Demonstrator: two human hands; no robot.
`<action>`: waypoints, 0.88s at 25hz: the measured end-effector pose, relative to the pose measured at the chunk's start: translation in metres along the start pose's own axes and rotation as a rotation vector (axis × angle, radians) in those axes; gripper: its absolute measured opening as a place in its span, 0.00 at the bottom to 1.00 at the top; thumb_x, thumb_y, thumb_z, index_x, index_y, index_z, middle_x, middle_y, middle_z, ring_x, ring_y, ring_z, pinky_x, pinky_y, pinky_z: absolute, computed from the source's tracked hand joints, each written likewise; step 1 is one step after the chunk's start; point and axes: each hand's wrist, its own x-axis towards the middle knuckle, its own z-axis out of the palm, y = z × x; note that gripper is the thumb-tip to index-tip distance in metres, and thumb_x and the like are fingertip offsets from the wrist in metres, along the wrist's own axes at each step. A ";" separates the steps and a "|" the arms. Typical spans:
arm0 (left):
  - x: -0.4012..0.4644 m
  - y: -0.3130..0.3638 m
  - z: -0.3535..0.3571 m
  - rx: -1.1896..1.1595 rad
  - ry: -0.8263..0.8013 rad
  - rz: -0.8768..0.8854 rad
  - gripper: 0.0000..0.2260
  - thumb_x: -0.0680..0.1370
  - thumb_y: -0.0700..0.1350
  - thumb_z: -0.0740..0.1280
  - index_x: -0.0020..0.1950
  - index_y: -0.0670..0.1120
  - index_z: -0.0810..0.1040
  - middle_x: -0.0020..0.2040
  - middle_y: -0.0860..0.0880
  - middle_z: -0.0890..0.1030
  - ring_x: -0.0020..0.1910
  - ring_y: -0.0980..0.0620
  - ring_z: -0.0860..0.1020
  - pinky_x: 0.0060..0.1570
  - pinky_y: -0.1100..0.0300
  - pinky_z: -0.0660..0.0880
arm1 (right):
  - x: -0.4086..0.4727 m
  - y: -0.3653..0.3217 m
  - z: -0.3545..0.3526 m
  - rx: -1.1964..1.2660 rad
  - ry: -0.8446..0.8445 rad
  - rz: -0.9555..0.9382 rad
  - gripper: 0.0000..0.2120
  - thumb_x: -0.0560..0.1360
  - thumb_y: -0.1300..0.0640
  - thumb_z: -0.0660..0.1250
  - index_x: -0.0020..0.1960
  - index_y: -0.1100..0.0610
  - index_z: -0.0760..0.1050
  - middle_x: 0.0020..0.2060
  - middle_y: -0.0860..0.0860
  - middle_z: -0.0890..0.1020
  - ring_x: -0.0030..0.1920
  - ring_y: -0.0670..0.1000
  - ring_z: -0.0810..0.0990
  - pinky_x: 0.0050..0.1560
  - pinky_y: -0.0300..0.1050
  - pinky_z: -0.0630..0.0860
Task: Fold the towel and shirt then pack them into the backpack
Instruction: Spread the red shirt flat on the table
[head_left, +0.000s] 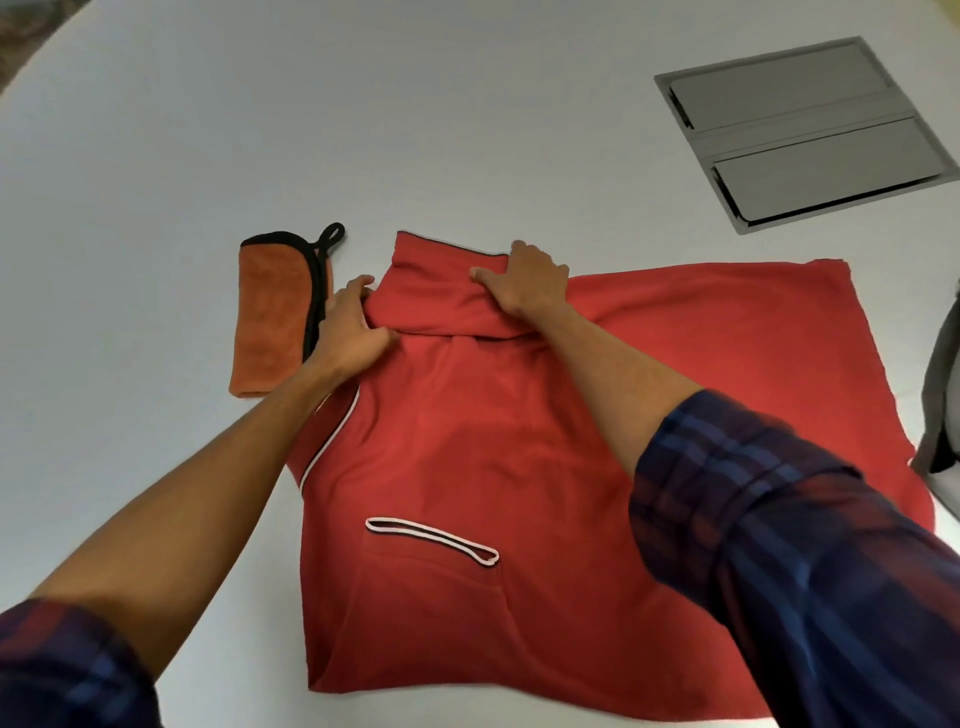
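My left hand (349, 332) is pressing flat on the left end of the folded-over far portion of the red shirt (467, 457), fingers spread, while my right hand (524, 283) is lying palm down on top of that same fold, thumb stretched toward the left; the two hands are resting apart, neither one pinching cloth that I can make out. The shirt is lying under and between both forearms, spreading toward me and off to the right, its near right corner hiding beneath my plaid sleeve (810, 571). The orange towel (272, 317) is sitting already folded just beside my left hand, its black edging touching my wrist. The white table (156, 156) is stretching bare to the left and beyond. A metal hatch (805, 135) is sitting far right, and something grey (943, 389), cut off by the right edge, is resting near the shirt.
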 end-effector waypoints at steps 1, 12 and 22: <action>0.001 -0.004 0.000 -0.011 -0.013 0.023 0.37 0.64 0.43 0.68 0.73 0.50 0.62 0.64 0.46 0.72 0.61 0.48 0.73 0.63 0.50 0.72 | 0.008 -0.003 -0.001 0.051 -0.041 0.041 0.27 0.74 0.42 0.65 0.65 0.59 0.68 0.61 0.56 0.76 0.62 0.58 0.74 0.64 0.54 0.66; 0.055 0.019 -0.026 0.098 0.120 -0.109 0.07 0.72 0.42 0.70 0.48 0.41 0.80 0.45 0.43 0.82 0.45 0.46 0.80 0.47 0.56 0.76 | 0.061 -0.035 -0.072 0.558 0.126 -0.130 0.17 0.78 0.56 0.64 0.66 0.57 0.70 0.62 0.54 0.75 0.57 0.51 0.74 0.58 0.40 0.69; 0.097 0.097 -0.020 -0.212 -0.132 -0.151 0.34 0.68 0.33 0.72 0.73 0.40 0.65 0.65 0.42 0.73 0.64 0.44 0.72 0.60 0.57 0.72 | 0.032 -0.028 -0.085 0.739 -0.128 -0.290 0.10 0.71 0.66 0.70 0.52 0.58 0.80 0.31 0.42 0.80 0.33 0.40 0.76 0.40 0.33 0.73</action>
